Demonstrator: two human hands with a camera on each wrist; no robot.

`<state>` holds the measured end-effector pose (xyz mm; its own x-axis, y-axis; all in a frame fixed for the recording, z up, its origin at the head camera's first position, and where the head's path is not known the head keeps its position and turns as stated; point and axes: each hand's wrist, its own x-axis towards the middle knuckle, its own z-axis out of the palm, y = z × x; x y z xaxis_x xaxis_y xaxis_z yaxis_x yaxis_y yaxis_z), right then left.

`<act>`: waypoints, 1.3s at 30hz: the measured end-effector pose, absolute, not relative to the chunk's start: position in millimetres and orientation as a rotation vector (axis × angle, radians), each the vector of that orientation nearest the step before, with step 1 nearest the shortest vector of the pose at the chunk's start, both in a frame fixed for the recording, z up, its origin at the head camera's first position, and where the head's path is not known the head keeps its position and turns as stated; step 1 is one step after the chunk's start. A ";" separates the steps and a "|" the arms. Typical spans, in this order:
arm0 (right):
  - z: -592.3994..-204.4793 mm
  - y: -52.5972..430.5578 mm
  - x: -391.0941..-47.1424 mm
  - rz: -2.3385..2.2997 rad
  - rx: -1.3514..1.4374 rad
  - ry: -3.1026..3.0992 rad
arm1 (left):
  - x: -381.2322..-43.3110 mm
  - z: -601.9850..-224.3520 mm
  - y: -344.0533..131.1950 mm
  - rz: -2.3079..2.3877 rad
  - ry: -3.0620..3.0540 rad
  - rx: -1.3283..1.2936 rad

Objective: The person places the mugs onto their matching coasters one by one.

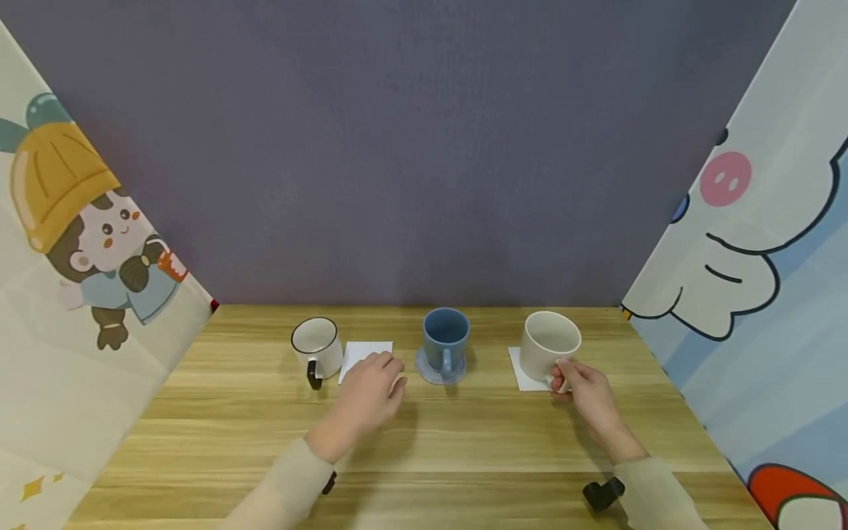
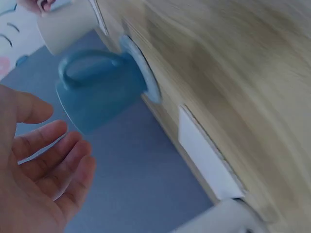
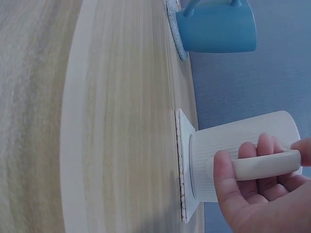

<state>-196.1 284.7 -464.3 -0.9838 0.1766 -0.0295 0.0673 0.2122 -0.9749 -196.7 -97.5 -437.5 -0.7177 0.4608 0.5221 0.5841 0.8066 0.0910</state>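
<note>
My right hand (image 1: 589, 397) grips the handle of a wide, ribbed off-white mug (image 3: 214, 136), its fingers curled through the loop. That mug stands upright on a white square coaster (image 3: 184, 127). My left hand (image 1: 371, 386) hangs over the table with loosely bent fingers and holds nothing. It is just in front of another white square coaster (image 2: 204, 153) and left of a blue mug (image 1: 445, 331). The blue mug stands on a round grey-blue coaster (image 1: 427, 372), its handle toward me. Left of the bare square coaster is a white mug (image 1: 324, 353) with a black rim and black handle.
The mugs stand in a row toward the back of the wooden table (image 1: 464, 456). Behind the table rises a grey-purple panel (image 1: 424, 162). Cartoon-printed sheets flank both sides, one on the left (image 1: 40, 353) and one on the right (image 1: 782, 383).
</note>
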 end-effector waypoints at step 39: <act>-466.6 284.7 -198.8 1.924 -0.255 -2.351 | -214.8 -472.1 -218.4 -1.121 -2.576 0.108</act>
<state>-198.8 284.7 -466.6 -0.9818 0.1870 -0.0338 0.0701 0.1911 -0.9791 -214.8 -218.4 -472.1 -0.9430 -0.1980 0.2674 0.0609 0.6875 0.7237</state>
